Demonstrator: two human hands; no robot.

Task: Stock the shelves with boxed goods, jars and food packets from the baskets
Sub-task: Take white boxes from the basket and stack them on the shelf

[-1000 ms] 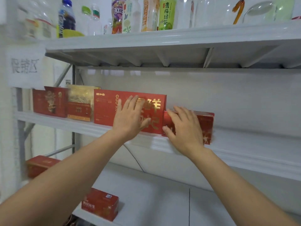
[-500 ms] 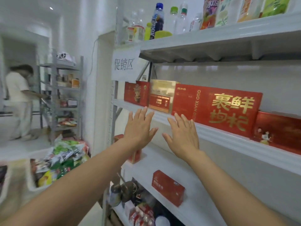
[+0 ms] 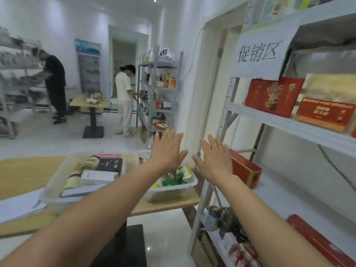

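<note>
Both of my hands are raised in mid-air with fingers spread and hold nothing. My left hand (image 3: 167,151) hovers above a white basket (image 3: 174,191) of colourful food packets on a wooden table (image 3: 27,170). My right hand (image 3: 214,158) hangs just left of the white shelf unit (image 3: 289,125), in front of a red box (image 3: 245,169) on a lower shelf. A clear basket (image 3: 57,182) to the left holds boxes and packets. Red and gold gift boxes (image 3: 273,96) stand on the shelf at the right.
A paper sign (image 3: 260,53) hangs on the shelf post. Jars and packets (image 3: 221,220) fill the bottom shelf. Two people stand at the back, one by a grey shelf rack (image 3: 159,93), the other by shelves at the far left. A small table (image 3: 90,102) stands between them.
Both hands have left the red boxes on the shelf and drawn back, open. My view has swung left from the shelf towards the table with the baskets.
</note>
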